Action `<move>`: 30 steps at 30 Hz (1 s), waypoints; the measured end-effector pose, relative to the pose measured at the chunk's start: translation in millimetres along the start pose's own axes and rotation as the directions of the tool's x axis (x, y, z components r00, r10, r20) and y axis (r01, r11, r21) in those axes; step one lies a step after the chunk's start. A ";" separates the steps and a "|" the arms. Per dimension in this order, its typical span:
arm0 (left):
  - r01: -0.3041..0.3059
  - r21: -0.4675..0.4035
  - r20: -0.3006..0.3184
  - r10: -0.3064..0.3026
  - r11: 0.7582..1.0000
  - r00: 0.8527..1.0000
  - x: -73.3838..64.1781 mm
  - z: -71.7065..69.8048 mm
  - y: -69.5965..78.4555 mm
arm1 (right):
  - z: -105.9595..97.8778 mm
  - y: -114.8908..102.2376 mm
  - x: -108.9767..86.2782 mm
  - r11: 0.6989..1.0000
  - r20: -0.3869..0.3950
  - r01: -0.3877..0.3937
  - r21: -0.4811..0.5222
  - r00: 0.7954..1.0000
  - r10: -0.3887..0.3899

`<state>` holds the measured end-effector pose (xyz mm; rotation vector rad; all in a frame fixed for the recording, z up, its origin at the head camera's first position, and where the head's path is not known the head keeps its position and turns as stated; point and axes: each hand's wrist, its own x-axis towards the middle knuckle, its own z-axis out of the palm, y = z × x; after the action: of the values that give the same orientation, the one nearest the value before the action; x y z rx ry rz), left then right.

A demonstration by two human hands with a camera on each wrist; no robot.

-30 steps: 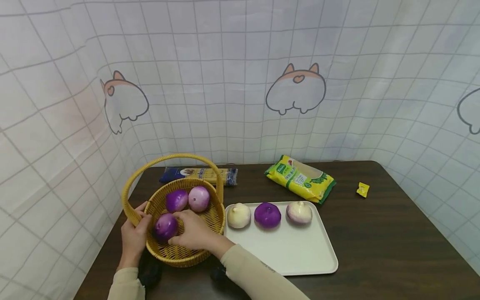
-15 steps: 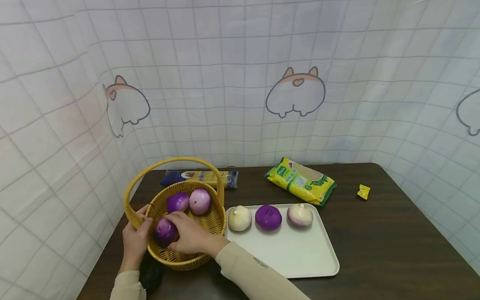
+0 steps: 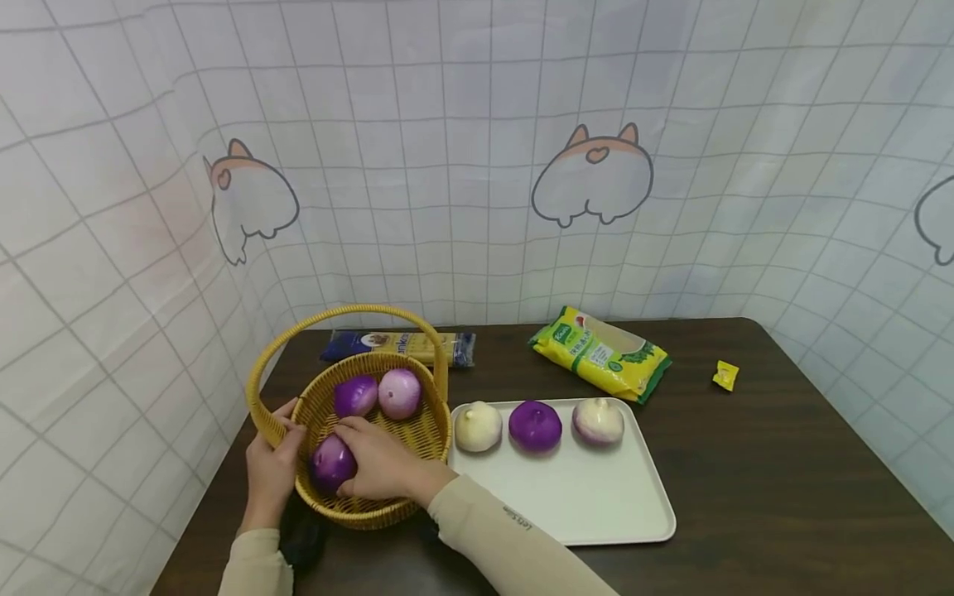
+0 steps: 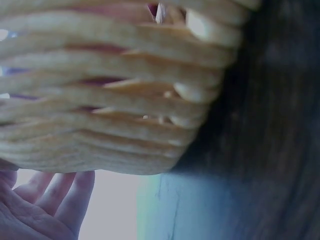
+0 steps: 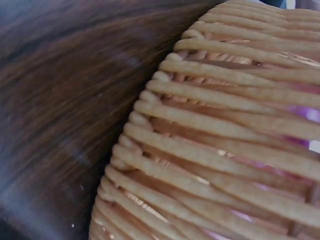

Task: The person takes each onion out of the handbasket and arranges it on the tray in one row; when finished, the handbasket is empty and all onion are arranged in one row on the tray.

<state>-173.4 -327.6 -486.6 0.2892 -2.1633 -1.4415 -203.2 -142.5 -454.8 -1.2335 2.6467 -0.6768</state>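
Note:
A yellow woven basket with a tall arched handle stands on the left of the table. My left hand grips its left rim at the foot of the handle, thumb on top. In the left wrist view, fingers show beside the basket wall. My right hand reaches inside and holds a purple onion between thumb and fingers, low near the left wall. Behind it in the basket lie a darker purple onion and a paler one. The right wrist view shows mostly basket weave, hiding that hand.
Right of the basket, a white tray bears a whitish onion, a deep purple onion and a white-and-purple one along its far side. Behind are a pasta packet, a yellow-green bag and a small yellow wrapper.
My right hand has spread a little wider round the purple onion, which has shifted slightly toward the basket's near side. My left hand keeps its place on the rim.

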 end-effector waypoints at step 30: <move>-0.037 0.014 0.007 0.037 0.999 0.999 0.6 -2.0 -0.6 | -12.1 1.0 -10.6 0.993 -0.062 -0.044 0.108 0.997 0.051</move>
<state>-172.9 -329.7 -486.4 0.2491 -2.1734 -1.4094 -200.8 -129.9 -445.1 -1.1347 2.6428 -0.8520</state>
